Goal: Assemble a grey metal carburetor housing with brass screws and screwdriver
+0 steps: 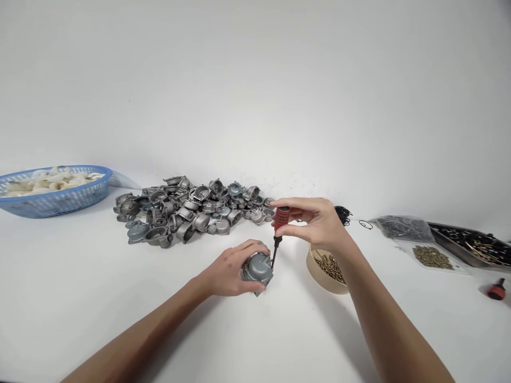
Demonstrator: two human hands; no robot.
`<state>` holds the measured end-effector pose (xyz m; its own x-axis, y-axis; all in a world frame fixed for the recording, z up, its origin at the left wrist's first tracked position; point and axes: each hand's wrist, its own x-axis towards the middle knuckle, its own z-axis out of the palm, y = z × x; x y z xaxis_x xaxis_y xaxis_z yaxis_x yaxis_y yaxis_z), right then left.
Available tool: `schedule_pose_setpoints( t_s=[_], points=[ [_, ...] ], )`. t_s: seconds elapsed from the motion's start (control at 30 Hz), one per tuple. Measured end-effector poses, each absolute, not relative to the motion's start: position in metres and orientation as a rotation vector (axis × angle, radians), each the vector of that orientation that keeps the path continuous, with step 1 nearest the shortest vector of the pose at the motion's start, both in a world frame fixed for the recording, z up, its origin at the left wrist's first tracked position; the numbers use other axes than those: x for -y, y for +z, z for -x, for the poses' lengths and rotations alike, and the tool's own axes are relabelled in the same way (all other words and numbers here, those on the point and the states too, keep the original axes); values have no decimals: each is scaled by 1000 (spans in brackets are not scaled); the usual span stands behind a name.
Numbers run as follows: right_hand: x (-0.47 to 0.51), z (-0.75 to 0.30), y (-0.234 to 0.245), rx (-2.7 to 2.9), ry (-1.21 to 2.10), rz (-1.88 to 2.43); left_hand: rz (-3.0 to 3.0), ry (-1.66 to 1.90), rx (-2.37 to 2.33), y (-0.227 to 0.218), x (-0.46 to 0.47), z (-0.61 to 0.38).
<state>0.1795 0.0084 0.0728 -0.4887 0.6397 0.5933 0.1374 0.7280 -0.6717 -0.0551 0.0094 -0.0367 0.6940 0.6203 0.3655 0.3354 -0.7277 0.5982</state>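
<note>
My left hand [235, 270] is closed around a grey metal carburetor float bowl [257, 267], keeping it on the white table with its rounded side up. In my right hand [313, 221] is a screwdriver [281, 219] with a red handle, gripped between thumb and fingers. Its dark shaft points down, and the tip meets the right edge of the float bowl. Whether the tip sits in a screw is too small to tell. Just right of the hands stands a round beige tub [319, 271] of brass-coloured screws [329, 266], partly hidden by my right forearm.
Behind my hands lies a heap of grey metal castings [191, 207]. At far left is a blue basket [56, 201] of whitish parts. On the right are black rings [342, 214], a plastic bag [405, 229], small brass pieces [433, 257], a metal tray [471, 255] and a red-and-black tool [497, 290].
</note>
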Motion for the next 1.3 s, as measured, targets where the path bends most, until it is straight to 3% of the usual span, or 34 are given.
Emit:
schedule_pose_setpoints(
  t_s=[0.1, 0.27, 0.5, 0.7, 0.97, 1.3],
  points=[
    [-8, -180, 74, 2059, 622, 626, -2407, 771, -732, -36, -9, 55],
    [-7, -183, 73, 2007, 947, 551, -2390, 801, -726, -37, -10, 55],
    [-11, -186, 70, 1980, 927, 575, -2423, 813, -790, -38, -6, 53],
    [-11, -188, 72, 1810, 726, 526, -2610, 860, -1142, -33, -2, 59],
    [-1, -174, 72, 1880, 613, 603, -2581, 792, -862, -41, -5, 59],
    [-6, -177, 70, 1924, 628, 642, -2433, 720, -872, -39, -3, 56]
  ],
)
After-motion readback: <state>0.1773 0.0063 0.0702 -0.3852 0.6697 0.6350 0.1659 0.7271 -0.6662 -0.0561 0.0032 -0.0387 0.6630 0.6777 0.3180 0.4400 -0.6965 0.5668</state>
